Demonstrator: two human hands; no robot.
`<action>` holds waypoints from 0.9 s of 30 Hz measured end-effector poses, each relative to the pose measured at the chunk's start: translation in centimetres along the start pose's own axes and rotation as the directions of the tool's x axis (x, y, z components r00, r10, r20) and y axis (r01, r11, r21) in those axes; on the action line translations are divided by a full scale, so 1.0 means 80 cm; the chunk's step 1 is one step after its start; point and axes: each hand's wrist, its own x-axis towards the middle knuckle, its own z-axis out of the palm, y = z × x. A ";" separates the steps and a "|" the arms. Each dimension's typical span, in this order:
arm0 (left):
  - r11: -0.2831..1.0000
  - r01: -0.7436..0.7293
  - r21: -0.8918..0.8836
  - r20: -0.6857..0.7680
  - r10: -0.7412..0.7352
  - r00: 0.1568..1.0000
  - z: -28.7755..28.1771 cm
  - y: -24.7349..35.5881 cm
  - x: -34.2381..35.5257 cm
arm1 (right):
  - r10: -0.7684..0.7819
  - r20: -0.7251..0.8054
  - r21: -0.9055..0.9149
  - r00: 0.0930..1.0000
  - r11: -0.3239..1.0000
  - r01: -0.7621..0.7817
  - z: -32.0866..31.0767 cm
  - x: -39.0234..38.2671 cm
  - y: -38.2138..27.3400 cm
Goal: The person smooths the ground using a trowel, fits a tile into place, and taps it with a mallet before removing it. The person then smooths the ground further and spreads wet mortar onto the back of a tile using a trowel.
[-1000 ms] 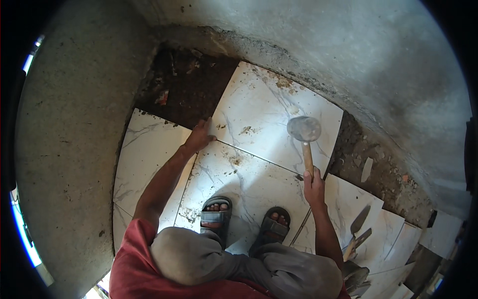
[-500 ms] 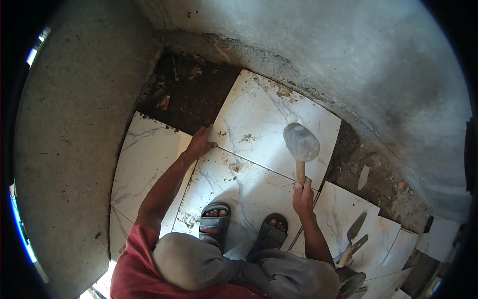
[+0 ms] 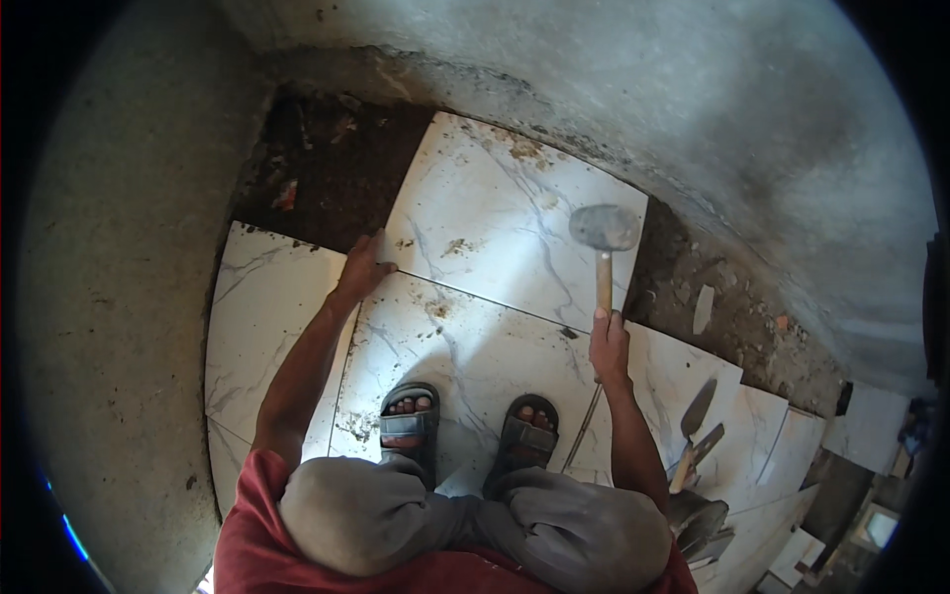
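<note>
Grey-headed mallet [image 3: 602, 228]: shifting nearer the right edge of the upper marbled tile [image 3: 495, 213] since the earlier frame; now sitting over that tile's right part, without clearly showing whether touching it.
Right hand [image 3: 610, 348]: wrapping closed fingers around the lower part of the wooden handle [image 3: 605, 277].
Left hand [image 3: 364, 269]: holding thumb and fingers partly spread, touching the upper tile's near left corner; staying there since the earlier frame.
Upper tile: lying flat beyond both hands, bearing brown smears, adjoining the lower tile [image 3: 485, 342].
Left tile [image 3: 262, 337]: lying under the left forearm [image 3: 302, 366], beside the lower tile.
Sandals [image 3: 410, 428]: standing side by side on the lower tile.
Trowel [image 3: 700, 406]: lying on the tiles at right, just beside a second narrow-bladed tool [image 3: 709, 443].
Dark soil [image 3: 336, 188]: filling the corner left of the upper tile.
Rubble strip [image 3: 673, 282]: running along the grey wall [image 3: 792, 198], holding a pale shard [image 3: 704, 310].
Left wall [image 3: 119, 277]: rising beside the left tile.
</note>
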 end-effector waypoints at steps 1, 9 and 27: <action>1.000 -0.002 0.017 -0.016 0.002 1.000 0.000 0.002 -0.003 | 0.015 -0.001 -0.008 1.000 1.000 -0.015 -0.002 -0.008 0.003; 0.997 0.053 -0.059 0.025 -0.052 0.998 0.000 0.021 0.005 | -0.041 -0.018 -0.083 0.999 0.996 0.040 -0.012 -0.047 0.062; 0.920 -0.391 -0.033 0.060 0.393 0.918 0.059 0.101 -0.064 | -0.182 0.248 -0.194 0.951 0.953 0.233 0.032 0.025 -0.040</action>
